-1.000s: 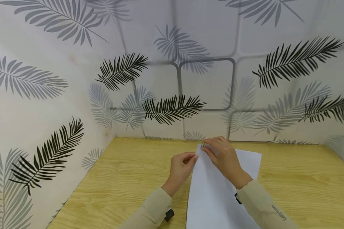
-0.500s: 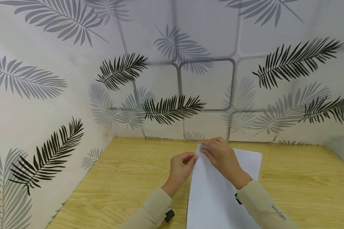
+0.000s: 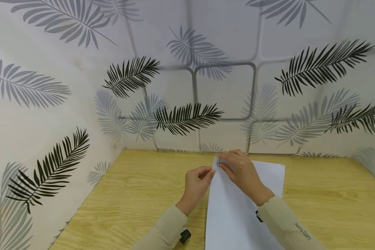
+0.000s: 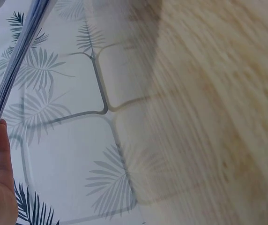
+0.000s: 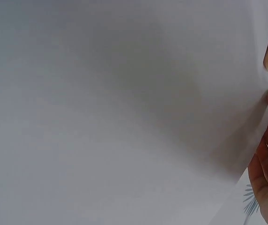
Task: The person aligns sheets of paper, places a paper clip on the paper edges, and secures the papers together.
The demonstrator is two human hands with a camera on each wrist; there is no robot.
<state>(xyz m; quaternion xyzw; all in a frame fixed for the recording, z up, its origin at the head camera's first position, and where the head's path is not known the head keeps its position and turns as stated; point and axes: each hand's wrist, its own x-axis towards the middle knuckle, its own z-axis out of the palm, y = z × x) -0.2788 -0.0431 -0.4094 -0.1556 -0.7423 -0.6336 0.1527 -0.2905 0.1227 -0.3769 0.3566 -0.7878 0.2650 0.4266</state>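
Note:
White sheets of paper (image 3: pixel 231 208) stand tilted up from the table, and the left wrist view shows their layered edge (image 4: pixel 13 70). My left hand (image 3: pixel 197 184) pinches the left edge of the sheets near the top corner. Just above it, my right hand (image 3: pixel 242 172) pinches a small, thin wire paper clip (image 3: pixel 218 160) at the top edge near that corner. The right wrist view shows the broad paper face (image 5: pixel 101 117), with fingers of both hands at its right edge. Fingers hide most of the clip, so how far it sits over the sheets cannot be told.
A wood-grain table (image 3: pixel 137 194) lies under the hands and runs back to a wall covering (image 3: pixel 225 90) with a leaf print. A black strap part (image 3: pixel 185 236) shows at the left sleeve.
The right hand has shifted slightly left and down with the paper clip, which now shows less beyond the fingers. The left hand keeps its grip on the paper.

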